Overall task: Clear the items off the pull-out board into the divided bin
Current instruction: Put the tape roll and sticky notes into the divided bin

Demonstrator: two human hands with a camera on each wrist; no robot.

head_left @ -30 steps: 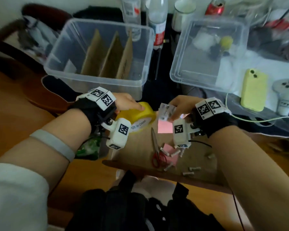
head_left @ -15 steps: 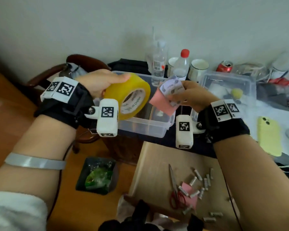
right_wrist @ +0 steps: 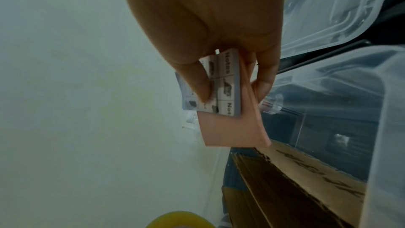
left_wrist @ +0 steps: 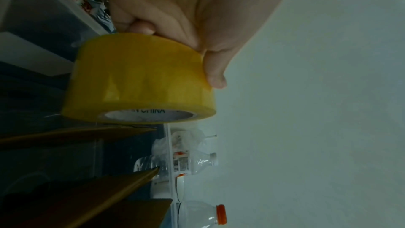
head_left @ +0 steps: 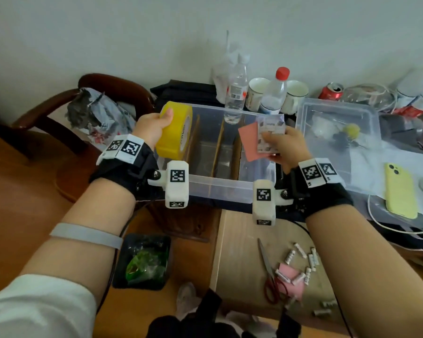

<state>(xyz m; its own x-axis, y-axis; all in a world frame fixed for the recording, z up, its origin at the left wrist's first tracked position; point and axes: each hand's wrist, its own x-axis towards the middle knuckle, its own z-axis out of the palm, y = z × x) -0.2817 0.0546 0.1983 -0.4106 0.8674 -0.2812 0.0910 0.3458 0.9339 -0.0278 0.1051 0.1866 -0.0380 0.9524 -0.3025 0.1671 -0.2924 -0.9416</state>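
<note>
Holding tape roll in left hand, leftmost bin slot directly below; right hand pinching note pads over rightmost slot.

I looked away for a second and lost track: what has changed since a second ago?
Both hands rose from the pull-out board to over the divided bin: the left hand carrying the yellow tape roll, the right hand the sticky notes. Neither is released. The scissors and batteries stayed on the board.
</note>
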